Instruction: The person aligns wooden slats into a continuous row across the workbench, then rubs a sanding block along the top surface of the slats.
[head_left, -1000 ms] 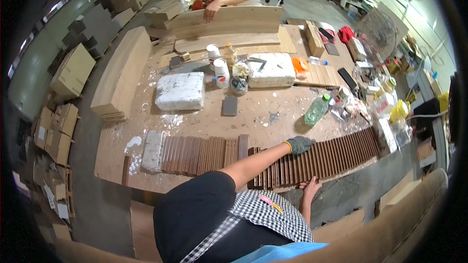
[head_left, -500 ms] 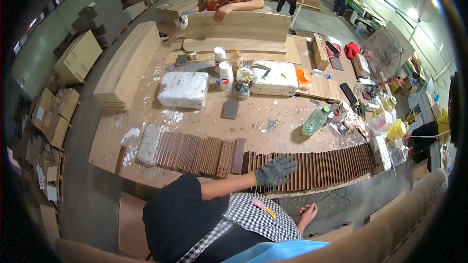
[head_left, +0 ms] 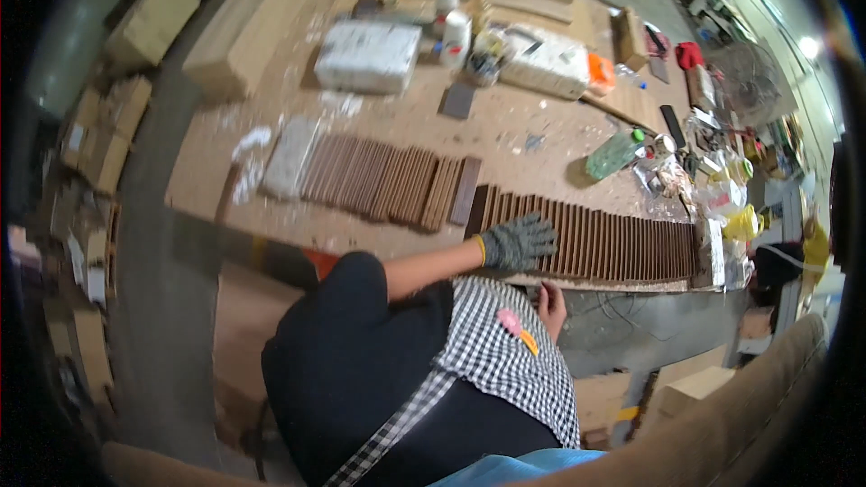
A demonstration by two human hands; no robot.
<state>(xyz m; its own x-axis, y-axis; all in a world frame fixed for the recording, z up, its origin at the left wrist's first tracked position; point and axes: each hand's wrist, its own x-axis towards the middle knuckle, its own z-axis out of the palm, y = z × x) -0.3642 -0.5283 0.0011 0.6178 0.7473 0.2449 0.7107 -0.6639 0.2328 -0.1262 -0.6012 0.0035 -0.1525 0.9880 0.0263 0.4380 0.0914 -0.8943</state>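
My left hand [head_left: 519, 242], in a grey knit glove with a yellow cuff, lies flat with its fingers spread. It rests on the left part of a long row of dark brown wooden strips [head_left: 613, 239] standing on edge. My bare right hand [head_left: 551, 309] is at the table's front edge, just below the row and beside the checked apron. Its fingers are curled in; whatever they may hold cannot be made out. Left of the glove, a single brown strip [head_left: 465, 191] leans at the end of a second group of brown strips [head_left: 379, 179].
White-wrapped blocks [head_left: 368, 56] and a white block [head_left: 290, 158] stand on the paint-spotted table [head_left: 532, 140]. A green bottle [head_left: 615, 155] lies tilted beyond the row. White bottles [head_left: 456, 40] stand farther back; light boards [head_left: 257, 13] are stacked at the far left.
The view has tilted down and nearer the strips. My right hand has come up from below the table to its front edge. My left hand stays flat on the row.
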